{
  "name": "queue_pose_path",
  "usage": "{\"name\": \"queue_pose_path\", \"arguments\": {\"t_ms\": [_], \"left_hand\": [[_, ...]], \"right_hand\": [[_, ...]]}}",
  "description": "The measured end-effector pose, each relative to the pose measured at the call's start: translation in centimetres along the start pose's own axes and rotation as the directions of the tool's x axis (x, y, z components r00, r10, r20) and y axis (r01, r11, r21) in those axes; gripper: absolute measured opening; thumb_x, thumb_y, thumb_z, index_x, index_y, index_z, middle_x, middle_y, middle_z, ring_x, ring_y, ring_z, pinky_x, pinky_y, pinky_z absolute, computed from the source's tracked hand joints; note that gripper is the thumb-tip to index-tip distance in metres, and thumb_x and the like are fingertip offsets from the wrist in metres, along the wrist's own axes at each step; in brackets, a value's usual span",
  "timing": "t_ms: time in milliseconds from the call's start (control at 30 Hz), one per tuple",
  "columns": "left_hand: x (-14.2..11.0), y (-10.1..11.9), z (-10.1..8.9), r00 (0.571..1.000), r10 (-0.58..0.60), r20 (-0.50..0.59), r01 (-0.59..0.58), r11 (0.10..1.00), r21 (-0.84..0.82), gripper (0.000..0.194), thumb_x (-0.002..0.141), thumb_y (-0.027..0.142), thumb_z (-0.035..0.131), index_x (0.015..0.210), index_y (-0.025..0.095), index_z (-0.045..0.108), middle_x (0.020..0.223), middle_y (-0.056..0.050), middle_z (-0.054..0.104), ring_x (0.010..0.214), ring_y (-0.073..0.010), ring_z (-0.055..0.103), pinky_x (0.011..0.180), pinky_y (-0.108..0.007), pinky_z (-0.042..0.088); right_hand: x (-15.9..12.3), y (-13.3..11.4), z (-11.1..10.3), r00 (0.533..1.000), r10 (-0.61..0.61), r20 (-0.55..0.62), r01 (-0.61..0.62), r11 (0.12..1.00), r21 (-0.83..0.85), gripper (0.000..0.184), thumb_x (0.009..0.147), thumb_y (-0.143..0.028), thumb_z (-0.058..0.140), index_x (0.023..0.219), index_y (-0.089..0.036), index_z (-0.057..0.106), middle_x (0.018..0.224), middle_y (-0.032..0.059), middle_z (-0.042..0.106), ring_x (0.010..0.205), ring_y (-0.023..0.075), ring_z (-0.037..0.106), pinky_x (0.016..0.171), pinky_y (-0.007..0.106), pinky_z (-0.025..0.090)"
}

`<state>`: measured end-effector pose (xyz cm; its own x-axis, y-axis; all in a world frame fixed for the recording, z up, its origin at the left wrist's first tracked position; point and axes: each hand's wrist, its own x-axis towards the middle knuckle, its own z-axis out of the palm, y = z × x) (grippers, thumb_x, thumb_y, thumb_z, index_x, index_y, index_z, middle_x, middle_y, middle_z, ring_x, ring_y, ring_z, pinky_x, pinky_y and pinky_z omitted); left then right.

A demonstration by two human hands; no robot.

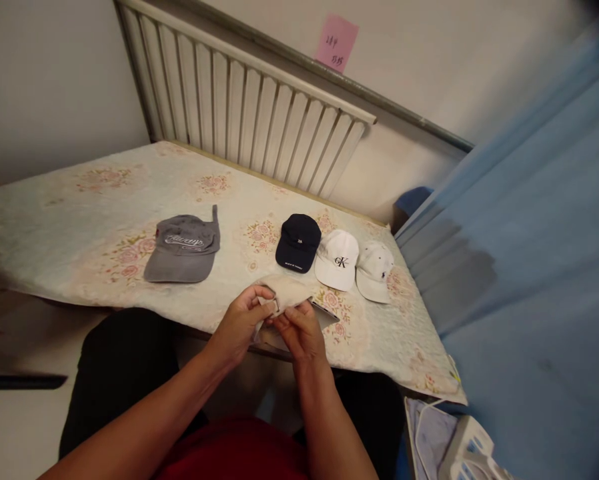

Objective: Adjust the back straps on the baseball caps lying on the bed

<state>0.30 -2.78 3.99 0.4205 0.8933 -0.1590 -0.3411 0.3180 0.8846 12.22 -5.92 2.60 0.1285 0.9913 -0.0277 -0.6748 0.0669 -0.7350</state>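
A beige cap (287,291) is held between my two hands at the near edge of the table, its back strap and small metal buckle toward me. My left hand (244,319) pinches the cap by the buckle. With fingers closed, my right hand (299,328) grips the strap side just right of it. Part of the cap is hidden behind my fingers. Beyond it lie a navy cap (298,241), a white cap with black letters (337,260) and an off-white cap (375,271) in a row. A grey cap (184,248) with raised strap end sits to the left.
A flowered cloth (229,193) covers the table. Behind it stands a white radiator (249,100) below a pipe, with a pink note (337,43) on the wall. A blue curtain (519,267) hangs at right, above a white appliance (474,450).
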Motion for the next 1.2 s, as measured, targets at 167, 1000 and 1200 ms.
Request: {"name": "queue_pose_path", "arguments": {"t_ms": [167,1000,1200], "left_hand": [[-0.1,-0.1,0.1,1.000,0.021,-0.016,-0.021,1.000,-0.015,0.021,0.070,0.027,0.068,0.086,0.020,0.056,0.067,0.005,0.058,0.058,-0.0083,0.052,0.055,-0.019,0.037],[-0.1,1.3,1.9,0.999,0.047,-0.020,-0.048,0.997,-0.058,0.019,0.069,0.018,0.066,0.082,0.020,0.053,0.060,0.007,0.056,0.051,-0.0069,0.052,0.051,-0.017,0.036],[-0.1,1.1,1.9,0.999,0.047,-0.013,-0.047,0.999,-0.025,0.018,0.071,0.022,0.067,0.084,0.021,0.054,0.063,0.006,0.057,0.054,-0.0070,0.052,0.054,-0.018,0.037]], "right_hand": [[0.4,0.2,-0.1,0.999,-0.035,-0.031,0.036,0.999,0.026,0.034,0.064,-0.020,0.073,0.095,-0.022,0.059,0.094,0.0022,0.067,0.080,0.0158,0.063,0.066,0.027,0.050],[0.0,-0.3,0.6,0.995,-0.103,-0.001,0.102,0.991,0.088,0.032,0.068,-0.016,0.072,0.097,-0.018,0.060,0.064,-0.0058,0.053,0.047,0.0051,0.036,0.046,0.020,0.033],[0.0,-0.5,0.5,0.996,-0.086,-0.014,0.087,0.989,0.122,0.029,0.071,-0.016,0.070,0.098,-0.019,0.061,0.075,-0.0027,0.060,0.052,0.0062,0.045,0.048,0.019,0.036]]}}
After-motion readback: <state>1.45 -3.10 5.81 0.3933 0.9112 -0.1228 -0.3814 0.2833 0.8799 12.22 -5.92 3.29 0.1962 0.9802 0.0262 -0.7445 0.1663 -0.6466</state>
